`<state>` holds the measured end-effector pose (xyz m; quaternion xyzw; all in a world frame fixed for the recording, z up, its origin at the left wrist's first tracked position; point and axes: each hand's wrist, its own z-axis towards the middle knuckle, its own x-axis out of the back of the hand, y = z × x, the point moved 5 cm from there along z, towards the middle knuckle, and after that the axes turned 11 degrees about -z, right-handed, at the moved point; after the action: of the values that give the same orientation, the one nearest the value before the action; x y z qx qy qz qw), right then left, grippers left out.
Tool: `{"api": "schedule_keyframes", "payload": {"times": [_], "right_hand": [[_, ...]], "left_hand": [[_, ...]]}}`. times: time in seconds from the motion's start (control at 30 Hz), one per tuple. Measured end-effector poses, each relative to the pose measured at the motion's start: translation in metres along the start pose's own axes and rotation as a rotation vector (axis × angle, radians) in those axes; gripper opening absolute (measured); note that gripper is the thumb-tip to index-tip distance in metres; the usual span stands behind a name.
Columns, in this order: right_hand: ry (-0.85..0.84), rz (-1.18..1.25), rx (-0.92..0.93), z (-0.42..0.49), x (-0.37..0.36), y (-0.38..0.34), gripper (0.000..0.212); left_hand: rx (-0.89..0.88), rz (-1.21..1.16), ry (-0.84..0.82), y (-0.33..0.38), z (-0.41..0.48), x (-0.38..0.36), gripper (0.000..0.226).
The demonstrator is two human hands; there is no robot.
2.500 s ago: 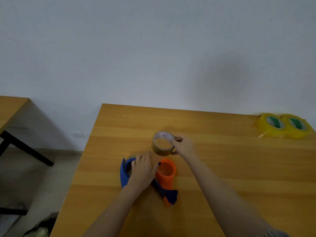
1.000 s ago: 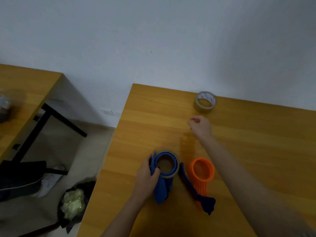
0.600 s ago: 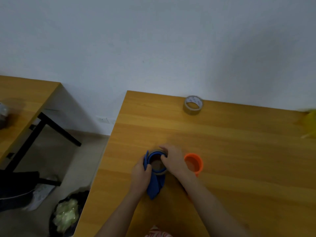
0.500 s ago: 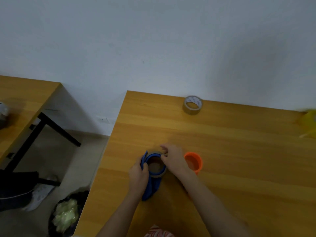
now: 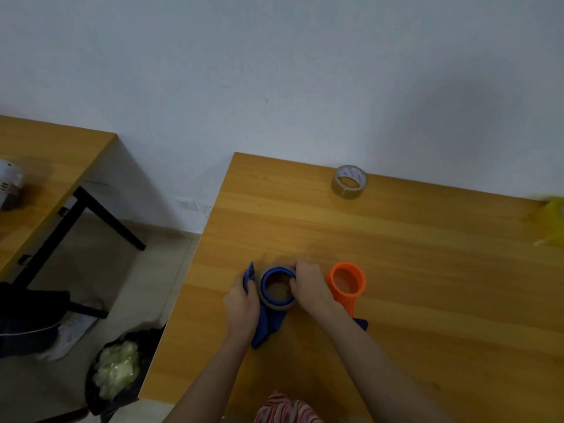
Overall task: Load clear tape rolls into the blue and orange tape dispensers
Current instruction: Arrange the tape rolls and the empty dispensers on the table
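Both hands have come together at the blue tape dispenser point(image 5: 268, 323); a moment ago the right hand point(image 5: 309, 286) was reaching toward the far edge of the surface point(image 5: 427, 300). Now the right hand has its fingers curled over the right side of the clear tape roll point(image 5: 266, 300), which sits around the blue round hub of the dispenser. The left hand point(image 5: 242, 303) is wrapped around the left side of the blue dispenser, gripping it. The blue handle pokes out below the hands, toward the person.

Just to the right, touching the right hand's wrist, stands the orange tape dispenser point(image 5: 346, 283). Its round hub has no roll on it. A dark blue bit shows at its near end.

Far back, near the wall, a second clear tape roll point(image 5: 349, 181) lies flat by itself. At the right edge of the view a yellow tape roll point(image 5: 552, 216) looks blurry.

To the left is another wooden table point(image 5: 45, 166). On the floor sits a dark bin point(image 5: 117, 374) with pale stuff inside.
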<state>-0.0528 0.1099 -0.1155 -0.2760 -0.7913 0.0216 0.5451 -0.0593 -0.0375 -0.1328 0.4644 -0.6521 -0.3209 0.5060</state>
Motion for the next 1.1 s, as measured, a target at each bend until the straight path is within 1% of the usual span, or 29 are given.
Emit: {"api": "schedule_keyframes", "payload": {"times": [0.13,0.33,0.5,0.67,0.8,0.9,0.97,1.1], "right_hand": [[0.011,0.018,-0.027,-0.003,0.003,0.002,0.02],[0.093,0.076,-0.028,-0.016,0.005,0.005,0.023],[0.144,0.104,-0.018,-0.012,0.015,0.006,0.006],[0.201,0.175,-0.02,-0.004,0.026,0.01,0.007],[0.259,0.171,-0.054,0.007,0.039,0.014,0.01],[0.251,0.256,-0.089,0.024,0.047,0.016,0.008],[0.227,0.349,-0.149,0.039,0.053,0.018,0.006],[0.184,0.537,-0.271,0.071,0.063,0.023,0.004]], "left_hand": [[0.017,-0.025,0.007,-0.001,-0.002,0.001,0.033],[-0.033,-0.029,-0.014,0.001,-0.004,0.002,0.041],[-0.041,-0.01,-0.025,0.0,-0.005,0.001,0.044],[-0.082,-0.022,-0.017,0.001,-0.005,0.0,0.044],[-0.078,-0.031,-0.015,0.003,-0.005,-0.002,0.043],[-0.072,-0.048,0.008,0.003,-0.002,-0.001,0.044],[-0.062,-0.036,0.008,0.002,0.002,-0.001,0.044],[0.015,-0.042,-0.048,0.002,0.01,-0.001,0.045]]}}
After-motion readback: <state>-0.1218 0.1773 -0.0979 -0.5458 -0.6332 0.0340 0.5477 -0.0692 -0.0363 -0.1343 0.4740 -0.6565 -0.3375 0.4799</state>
